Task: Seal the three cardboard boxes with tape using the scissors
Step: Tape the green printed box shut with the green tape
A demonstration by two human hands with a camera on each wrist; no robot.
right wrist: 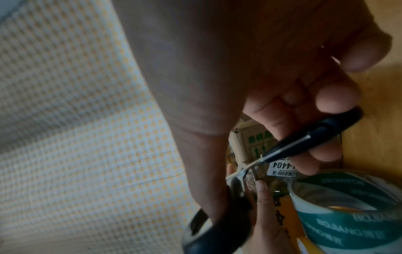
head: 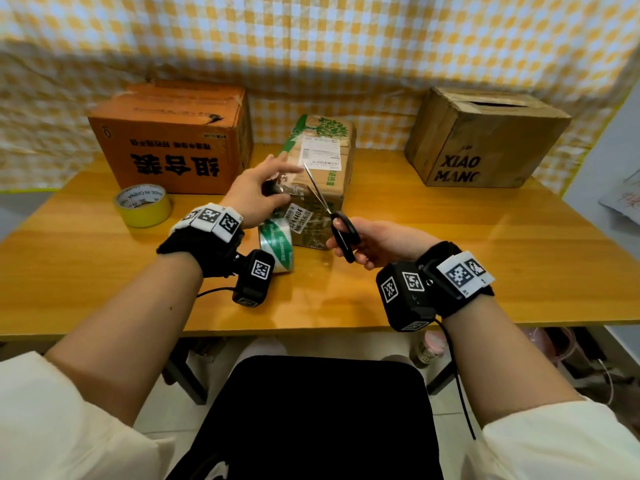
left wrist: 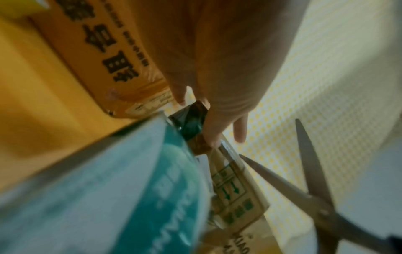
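Three cardboard boxes stand on the wooden table (head: 450, 258): an orange one (head: 173, 133) at the left, a small one with green tape and a shipping label (head: 322, 174) in the middle, and a brown "XIAO MANG" one (head: 485, 140) at the right. A green-and-white tape roll (head: 277, 244) stands against the middle box's front. My left hand (head: 273, 188) pinches a strip of tape (left wrist: 191, 118) pulled from that roll, close to the box's near top edge. My right hand (head: 367, 240) grips black-handled scissors (head: 341, 233), whose blades (left wrist: 304, 171) are spread and point at the strip.
A yellow tape roll (head: 143, 209) lies in front of the orange box. The brown box's top flaps stand slightly apart. Checked cloth (head: 346, 46) hangs behind the table. Under the table edge is a black seat (head: 311, 410).
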